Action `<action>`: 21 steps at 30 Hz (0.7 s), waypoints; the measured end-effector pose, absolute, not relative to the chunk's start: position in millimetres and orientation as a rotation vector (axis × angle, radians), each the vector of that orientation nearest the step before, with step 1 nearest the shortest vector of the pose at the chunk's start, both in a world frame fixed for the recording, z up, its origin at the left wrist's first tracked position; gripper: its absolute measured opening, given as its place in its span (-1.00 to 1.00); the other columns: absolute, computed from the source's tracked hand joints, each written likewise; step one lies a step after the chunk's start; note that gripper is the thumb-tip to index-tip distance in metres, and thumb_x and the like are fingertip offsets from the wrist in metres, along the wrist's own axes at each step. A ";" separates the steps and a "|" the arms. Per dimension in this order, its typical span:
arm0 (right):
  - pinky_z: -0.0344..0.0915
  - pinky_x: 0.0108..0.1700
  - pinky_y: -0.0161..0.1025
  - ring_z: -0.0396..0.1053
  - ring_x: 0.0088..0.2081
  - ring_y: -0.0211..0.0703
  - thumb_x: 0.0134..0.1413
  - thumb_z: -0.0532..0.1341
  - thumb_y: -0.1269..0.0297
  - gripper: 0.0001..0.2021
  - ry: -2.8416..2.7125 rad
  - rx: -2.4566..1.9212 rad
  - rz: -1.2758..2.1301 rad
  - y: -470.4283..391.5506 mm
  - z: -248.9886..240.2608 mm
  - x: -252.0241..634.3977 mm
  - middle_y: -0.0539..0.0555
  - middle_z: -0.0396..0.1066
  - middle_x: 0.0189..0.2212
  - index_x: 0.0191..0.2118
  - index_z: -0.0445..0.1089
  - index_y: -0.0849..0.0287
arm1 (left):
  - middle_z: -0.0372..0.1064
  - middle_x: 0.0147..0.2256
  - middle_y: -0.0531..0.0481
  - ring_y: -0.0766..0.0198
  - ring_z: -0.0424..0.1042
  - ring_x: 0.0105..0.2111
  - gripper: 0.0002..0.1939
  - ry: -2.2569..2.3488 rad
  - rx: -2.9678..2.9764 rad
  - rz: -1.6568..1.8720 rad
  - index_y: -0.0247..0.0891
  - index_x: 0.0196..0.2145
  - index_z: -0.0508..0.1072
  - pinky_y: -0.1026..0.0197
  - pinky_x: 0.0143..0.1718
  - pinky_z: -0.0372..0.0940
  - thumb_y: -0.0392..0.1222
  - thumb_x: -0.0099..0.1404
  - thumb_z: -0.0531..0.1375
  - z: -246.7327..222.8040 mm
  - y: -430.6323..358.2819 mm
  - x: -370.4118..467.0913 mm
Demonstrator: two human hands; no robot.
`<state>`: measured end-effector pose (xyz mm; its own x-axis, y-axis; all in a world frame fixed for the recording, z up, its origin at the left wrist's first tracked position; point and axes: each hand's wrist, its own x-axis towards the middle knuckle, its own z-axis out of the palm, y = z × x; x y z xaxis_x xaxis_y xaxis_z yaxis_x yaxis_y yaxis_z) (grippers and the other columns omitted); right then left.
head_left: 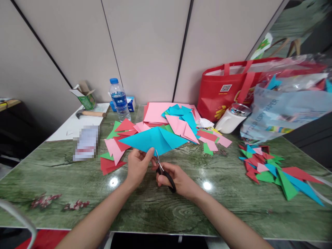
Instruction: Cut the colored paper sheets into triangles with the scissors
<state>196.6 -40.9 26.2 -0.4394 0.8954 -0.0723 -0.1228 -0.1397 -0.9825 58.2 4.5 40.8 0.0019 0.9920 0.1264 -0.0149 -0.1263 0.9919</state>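
Observation:
Pinched between the thumb and fingers of my left hand [140, 165] is a folded sheet of blue paper [155, 139], wide and pointed at both ends. My right hand [178, 178] grips a pair of scissors [169, 180] with black handles. Their metal blades point up and meet the paper's lower edge beside my left thumb; whether they cut into it I cannot tell. Behind the blue paper lie folded red pieces [126, 125], a pink piece [114, 149] and some green ones. To the right rests another folded pink piece [183, 128] on a pile of blue pieces [178, 111].
A water bottle [119, 100], a hammer [90, 113] and an opened green box [86, 98] stand or lie at back left. At right are a white mug [232, 119], a red bag [215, 91], a clear plastic bag [285, 110] and heaped paper scraps [267, 166].

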 end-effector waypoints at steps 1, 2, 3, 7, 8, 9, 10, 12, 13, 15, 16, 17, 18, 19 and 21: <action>0.17 -0.35 -0.26 0.23 -0.45 -0.24 -0.12 0.27 -0.07 -0.55 -1.355 -0.928 1.683 -40.9 26.3 196.6 -0.04 0.26 -0.52 -0.22 0.29 0.20 | 0.39 -0.67 0.06 0.30 0.38 -0.68 -0.82 1.129 1.290 1.309 -0.28 -0.51 0.35 0.30 -0.59 0.26 -0.15 0.10 0.25 41.0 4.5 58.3; 0.17 -0.35 -0.25 0.22 -0.45 -0.24 -0.12 0.27 -0.06 -0.55 -1.357 -0.929 1.680 -40.9 26.4 196.6 -0.04 0.26 -0.51 -0.22 0.29 0.20 | 0.39 -0.67 0.06 0.30 0.38 -0.68 -0.83 1.124 1.292 1.308 -0.28 -0.51 0.35 0.30 -0.59 0.26 -0.16 0.10 0.25 41.2 4.4 58.3; 0.17 -0.35 -0.25 0.22 -0.45 -0.25 -0.12 0.27 -0.06 -0.55 -1.358 -0.929 1.678 -40.9 26.5 196.5 -0.04 0.26 -0.51 -0.22 0.29 0.20 | 0.39 -0.67 0.07 0.30 0.38 -0.68 -0.84 1.121 1.294 1.309 -0.28 -0.51 0.35 0.31 -0.60 0.26 -0.17 0.10 0.24 41.4 4.2 58.4; 0.17 -0.35 -0.25 0.20 -0.46 -0.26 -0.12 0.27 -0.06 -0.56 -1.350 -0.929 1.681 -40.9 27.4 195.7 -0.04 0.25 -0.52 -0.24 0.29 0.21 | 0.37 -0.69 0.07 0.30 0.38 -0.68 -0.85 1.128 1.313 1.306 -0.27 -0.51 0.34 0.32 -0.59 0.27 -0.20 0.11 0.23 42.4 2.8 58.3; 0.17 -0.35 -0.25 0.20 -0.46 -0.26 -0.12 0.27 -0.06 -0.56 -1.345 -0.931 1.686 -40.9 27.6 195.6 -0.04 0.25 -0.52 -0.24 0.29 0.21 | 0.37 -0.69 0.07 0.30 0.38 -0.68 -0.85 1.129 1.318 1.306 -0.27 -0.51 0.34 0.31 -0.59 0.27 -0.20 0.12 0.23 42.6 2.5 58.2; 0.17 -0.35 -0.25 0.21 -0.45 -0.25 -0.12 0.27 -0.06 -0.56 -1.341 -0.933 1.691 -41.0 27.8 195.6 -0.04 0.25 -0.52 -0.24 0.29 0.21 | 0.38 -0.69 0.07 0.30 0.39 -0.67 -0.86 1.128 1.323 1.304 -0.27 -0.51 0.34 0.31 -0.58 0.28 -0.20 0.12 0.23 42.7 2.2 58.1; 0.17 -0.35 -0.25 0.21 -0.45 -0.25 -0.12 0.27 -0.06 -0.56 -1.339 -0.934 1.694 -41.0 27.9 195.7 -0.04 0.25 -0.52 -0.24 0.29 0.21 | 0.38 -0.69 0.07 0.29 0.40 -0.67 -0.86 1.126 1.328 1.303 -0.27 -0.50 0.34 0.31 -0.57 0.28 -0.20 0.12 0.23 42.8 2.1 58.0; 0.17 -0.35 -0.24 0.22 -0.45 -0.24 -0.12 0.27 -0.06 -0.55 -1.335 -0.935 1.694 -41.2 28.0 196.0 -0.04 0.26 -0.52 -0.23 0.29 0.21 | 0.39 -0.68 0.06 0.29 0.40 -0.66 -0.87 1.122 1.334 1.304 -0.27 -0.49 0.34 0.30 -0.56 0.29 -0.20 0.13 0.23 42.5 2.2 57.8; 0.17 -0.34 -0.24 0.22 -0.45 -0.24 -0.12 0.28 -0.06 -0.55 -1.334 -0.935 1.693 -41.2 28.0 196.1 -0.04 0.26 -0.52 -0.23 0.29 0.21 | 0.40 -0.67 0.06 0.28 0.41 -0.66 -0.87 1.123 1.336 1.305 -0.27 -0.49 0.34 0.30 -0.56 0.29 -0.20 0.13 0.23 42.2 2.4 57.7; 0.17 -0.34 -0.24 0.22 -0.45 -0.24 -0.13 0.28 -0.05 -0.55 -1.333 -0.938 1.690 -41.3 27.8 196.2 -0.04 0.26 -0.52 -0.23 0.29 0.23 | 0.40 -0.67 0.06 0.27 0.41 -0.66 -0.87 1.122 1.337 1.306 -0.27 -0.49 0.34 0.29 -0.56 0.29 -0.19 0.12 0.23 41.5 3.0 57.6; 0.17 -0.34 -0.24 0.22 -0.45 -0.24 -0.13 0.28 -0.05 -0.55 -1.334 -0.941 1.691 -41.3 27.7 196.1 -0.04 0.26 -0.52 -0.23 0.29 0.23 | 0.40 -0.67 0.06 0.27 0.41 -0.65 -0.86 1.121 1.336 1.308 -0.27 -0.49 0.34 0.29 -0.56 0.30 -0.19 0.12 0.23 41.1 3.2 57.7; 0.17 -0.34 -0.24 0.22 -0.46 -0.24 -0.13 0.28 -0.05 -0.55 -1.335 -0.944 1.692 -41.3 27.5 196.0 -0.04 0.25 -0.53 -0.23 0.29 0.23 | 0.40 -0.67 0.06 0.27 0.41 -0.65 -0.86 1.121 1.338 1.307 -0.27 -0.49 0.34 0.29 -0.56 0.30 -0.19 0.12 0.23 40.9 3.3 57.7; 0.17 -0.34 -0.24 0.23 -0.46 -0.24 -0.13 0.28 -0.05 -0.55 -1.336 -0.947 1.693 -41.2 27.3 195.9 -0.05 0.25 -0.54 -0.23 0.30 0.23 | 0.40 -0.67 0.07 0.27 0.41 -0.65 -0.86 1.124 1.340 1.307 -0.27 -0.49 0.34 0.29 -0.56 0.30 -0.19 0.12 0.23 40.8 3.3 57.8; 0.17 -0.35 -0.25 0.23 -0.47 -0.24 -0.13 0.28 -0.05 -0.55 -1.336 -0.949 1.694 -41.2 27.2 195.8 -0.05 0.25 -0.54 -0.24 0.30 0.23 | 0.40 -0.68 0.07 0.27 0.41 -0.65 -0.86 1.130 1.342 1.305 -0.27 -0.50 0.34 0.29 -0.56 0.30 -0.19 0.12 0.23 40.8 3.3 57.9; 0.17 -0.36 -0.25 0.23 -0.47 -0.25 -0.13 0.27 -0.06 -0.55 -1.336 -0.953 1.692 -41.3 26.9 195.6 -0.06 0.25 -0.55 -0.24 0.30 0.22 | 0.39 -0.68 0.07 0.27 0.41 -0.65 -0.85 1.145 1.348 1.300 -0.28 -0.50 0.33 0.29 -0.55 0.29 -0.18 0.12 0.23 41.0 3.0 57.9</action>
